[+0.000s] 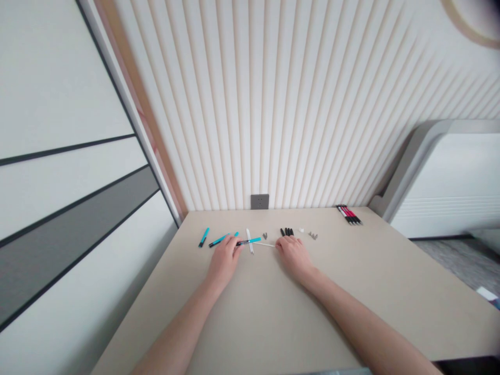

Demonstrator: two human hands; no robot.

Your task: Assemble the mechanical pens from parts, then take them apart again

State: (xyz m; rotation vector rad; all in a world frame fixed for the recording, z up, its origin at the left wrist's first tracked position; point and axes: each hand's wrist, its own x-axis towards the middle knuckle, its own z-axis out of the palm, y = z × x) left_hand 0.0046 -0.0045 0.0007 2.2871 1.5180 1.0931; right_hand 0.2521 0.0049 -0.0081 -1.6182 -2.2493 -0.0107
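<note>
My left hand [225, 256] is closed in a pinch on a blue pen barrel with a black end [250, 241], which points right. More blue-and-black barrels [203, 237] lie on the table to its left, one partly behind my fingers. A white pen-like piece [249, 240] lies lengthwise under the held barrel. My right hand [294, 254] is closed, its fingertips at the right end of a thin whitish rod [264, 245] that reaches toward the barrel. Just beyond its knuckles lie several short black pieces [287, 232], partly hidden by the hand.
Small grey clips [265, 236] lie between my hands, with more grey clips [313, 236] and a small white piece [301, 229] right of them. Several red, white and black pens [349, 214] lie at the back right. A ribbed wall with a dark socket [260, 201] borders the beige table [273, 317].
</note>
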